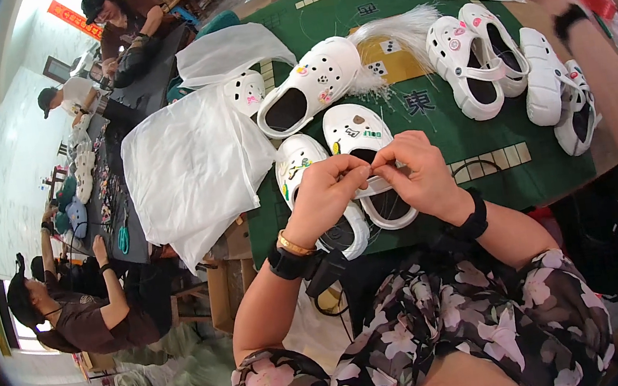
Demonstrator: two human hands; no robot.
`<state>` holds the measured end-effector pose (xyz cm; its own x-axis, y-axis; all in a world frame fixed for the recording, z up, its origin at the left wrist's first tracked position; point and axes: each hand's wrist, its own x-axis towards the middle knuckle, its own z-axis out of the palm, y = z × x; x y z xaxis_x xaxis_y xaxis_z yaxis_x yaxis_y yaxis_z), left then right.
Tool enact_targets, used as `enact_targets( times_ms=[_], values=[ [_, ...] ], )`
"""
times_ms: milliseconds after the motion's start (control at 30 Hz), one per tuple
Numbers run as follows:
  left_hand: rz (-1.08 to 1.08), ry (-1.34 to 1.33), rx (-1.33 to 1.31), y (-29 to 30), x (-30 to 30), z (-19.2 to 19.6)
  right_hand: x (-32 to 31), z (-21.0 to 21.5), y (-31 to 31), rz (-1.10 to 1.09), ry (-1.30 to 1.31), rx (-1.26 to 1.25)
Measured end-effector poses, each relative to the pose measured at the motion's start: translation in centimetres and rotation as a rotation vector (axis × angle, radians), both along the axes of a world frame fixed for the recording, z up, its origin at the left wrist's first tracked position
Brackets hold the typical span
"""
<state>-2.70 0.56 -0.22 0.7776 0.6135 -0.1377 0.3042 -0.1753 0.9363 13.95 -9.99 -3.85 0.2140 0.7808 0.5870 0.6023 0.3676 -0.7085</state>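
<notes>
Above a pair of white clogs, my left hand (pixel 330 190) and my right hand (pixel 421 174) meet, thumbs and forefingers pinched together. What they pinch is too small to make out. Under my left hand lies one white clog (pixel 299 151) with colourful charms on its toe. Its mate, a second white clog (pixel 351 126), lies beneath my right hand, also decorated with charms; my fingers hide part of its strap. Just beyond lies another white clog (pixel 322 74) with pink and yellow charms. A bundle of thin clear-white strands (pixel 400 27) rests behind it.
White bags (pixel 192 161) lie left on the green tabletop (pixel 428 150). More white clogs (pixel 464 67) stand at the right. Another person's arm (pixel 606 76) reaches in at the far right. Several people work at a dark table (pixel 111 141) on the left, near scissors (pixel 123 237).
</notes>
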Motion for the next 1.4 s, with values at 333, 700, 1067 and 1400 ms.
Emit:
enact_targets(
  times_ms=[333,700,1067,1400],
  values=[
    [-0.046,0.057,0.014,0.2,-0.1,0.9,-0.4,-0.4,0.2,0.060,0.088,-0.001],
    [-0.246,0.163,-0.067,1.4,0.1,0.7,0.1,-0.8,-0.1,0.215,0.155,-0.059],
    [0.086,-0.077,0.812,-0.2,-2.3,1.6,0.7,0.2,-0.1,0.087,0.104,-0.094],
    [0.841,-0.342,-0.147,0.0,-14.2,-5.5,1.6,-2.3,-0.9,0.148,0.111,-0.085]
  ],
)
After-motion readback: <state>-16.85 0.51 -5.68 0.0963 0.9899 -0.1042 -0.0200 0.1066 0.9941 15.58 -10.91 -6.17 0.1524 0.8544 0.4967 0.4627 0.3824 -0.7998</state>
